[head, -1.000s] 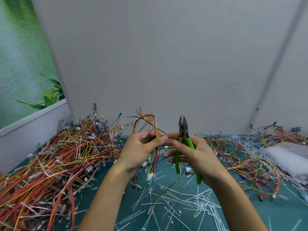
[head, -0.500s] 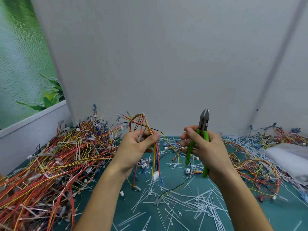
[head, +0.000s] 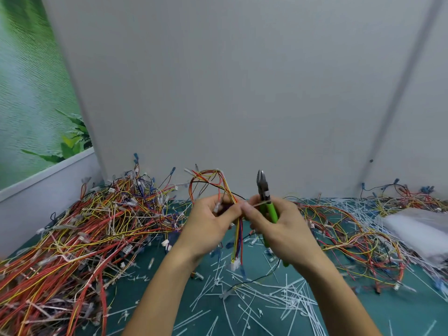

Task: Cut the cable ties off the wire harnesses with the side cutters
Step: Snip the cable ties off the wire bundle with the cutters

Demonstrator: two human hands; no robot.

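Observation:
My left hand (head: 208, 220) grips a wire harness (head: 213, 180) of red, yellow, orange and black wires; its loop stands above the fist and its white connectors (head: 235, 264) hang below. My right hand (head: 278, 229) holds the green-handled side cutters (head: 265, 197), jaws pointing up and nearly closed. The fingertips of that hand meet my left thumb at the bundle and pinch a thin white cable tie (head: 258, 203) that lies across the cutter's handle.
A large heap of harnesses (head: 80, 234) fills the left of the green mat (head: 242, 318). More harnesses (head: 363, 238) lie at the right beside a white plastic bag (head: 417, 229). Cut white ties (head: 278, 294) litter the mat in front. A grey wall stands close behind.
My right hand with the cutters has moved left, back against my left hand, and its fingertips now pinch a white tie at the bundle. The harness stays in my left hand.

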